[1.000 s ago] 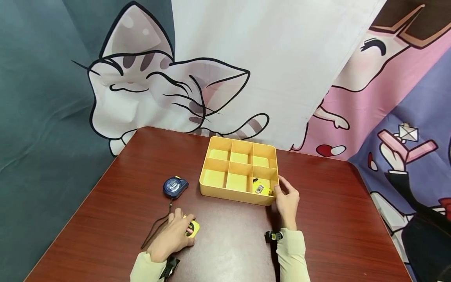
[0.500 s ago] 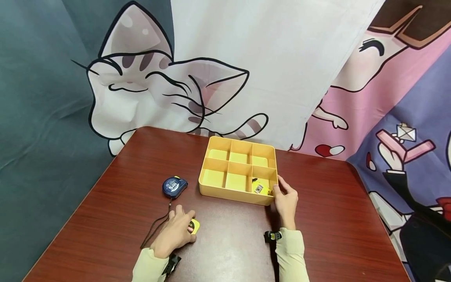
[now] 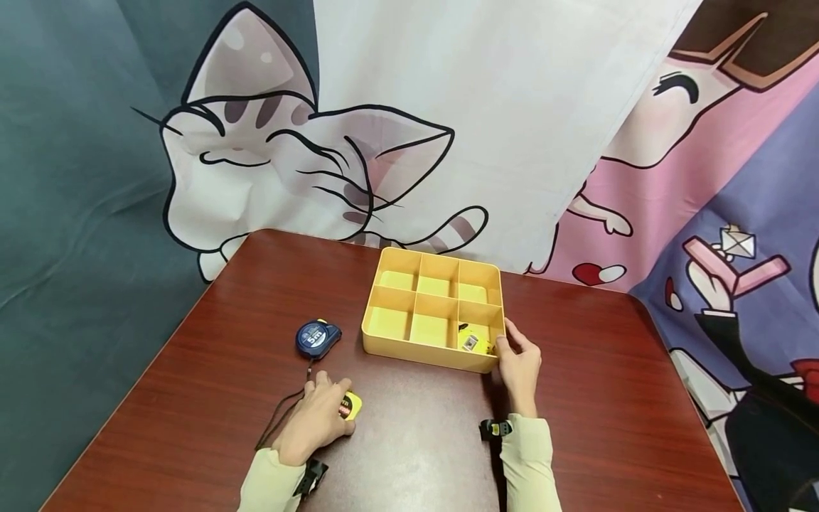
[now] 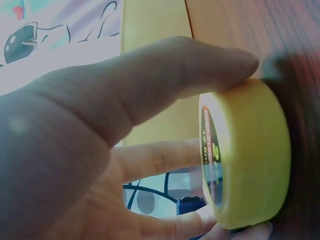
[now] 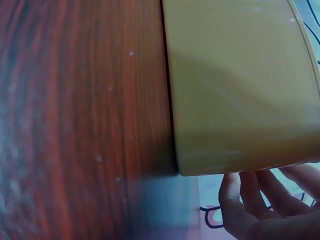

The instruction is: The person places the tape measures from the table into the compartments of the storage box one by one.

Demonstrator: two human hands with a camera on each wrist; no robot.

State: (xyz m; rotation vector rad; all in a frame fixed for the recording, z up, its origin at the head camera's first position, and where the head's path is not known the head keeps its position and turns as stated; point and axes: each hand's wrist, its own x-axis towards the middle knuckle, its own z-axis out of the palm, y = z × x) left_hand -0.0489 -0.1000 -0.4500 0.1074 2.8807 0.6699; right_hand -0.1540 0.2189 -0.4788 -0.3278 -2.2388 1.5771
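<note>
In the head view my left hand (image 3: 313,421) holds a small yellow tape measure (image 3: 349,405) low over or on the table; the gap beneath is hard to judge. Up close, the thumb lies along one edge of the yellow tape measure (image 4: 255,160) and fingertips press its opposite edge. My right hand (image 3: 521,366) holds the near right corner of a yellow six-compartment box (image 3: 429,357), thumb at the rim and fingertips against the side wall (image 5: 240,100). Another yellow tape measure (image 3: 472,341) lies in the box's front right compartment.
A blue tape measure (image 3: 317,338) marked 5m lies left of the box, its dark wrist cord (image 3: 275,419) running down beside my left hand. The red-brown table (image 3: 608,398) ends at a printed cartoon curtain (image 3: 512,107). The box's other compartments hold nothing visible.
My left hand and the yellow tape measure have shifted slightly, the tape measure a little farther from me. The right hand and the box stay in place.
</note>
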